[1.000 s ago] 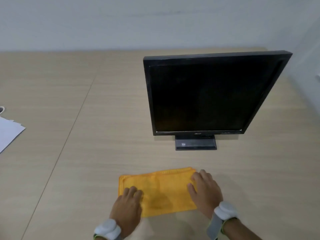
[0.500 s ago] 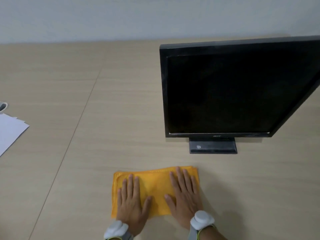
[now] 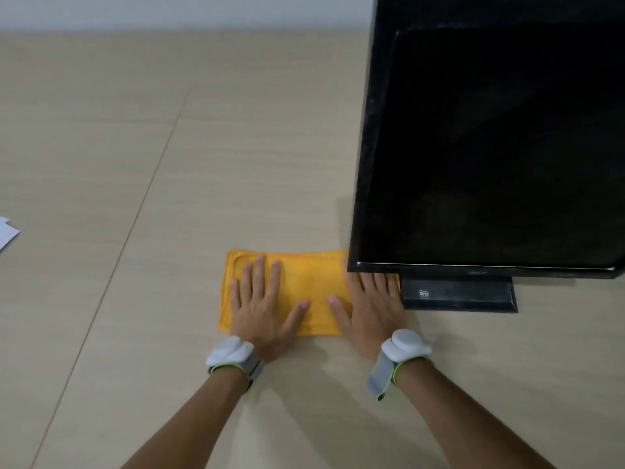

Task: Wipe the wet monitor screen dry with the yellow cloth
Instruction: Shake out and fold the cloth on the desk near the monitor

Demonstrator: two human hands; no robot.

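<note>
A folded yellow cloth (image 3: 314,286) lies flat on the wooden table, just left of the monitor's base. My left hand (image 3: 262,302) rests flat on the cloth's left half with straight, spread fingers. My right hand (image 3: 372,306) lies flat on its right end, the fingertips hidden under the monitor's lower bezel. The black monitor (image 3: 490,147) stands upright at the right on a black stand (image 3: 456,294), with a dark screen. No wetness on the screen is discernible.
The beige table (image 3: 169,164) stretches left and back to a white wall. A corner of white paper (image 3: 6,231) shows at the left edge. Both wrists wear white and grey bands.
The view has moved closer and shifted, so the monitor now fills the upper right. Both hands stay flat on the cloth, now spread further apart toward its ends.
</note>
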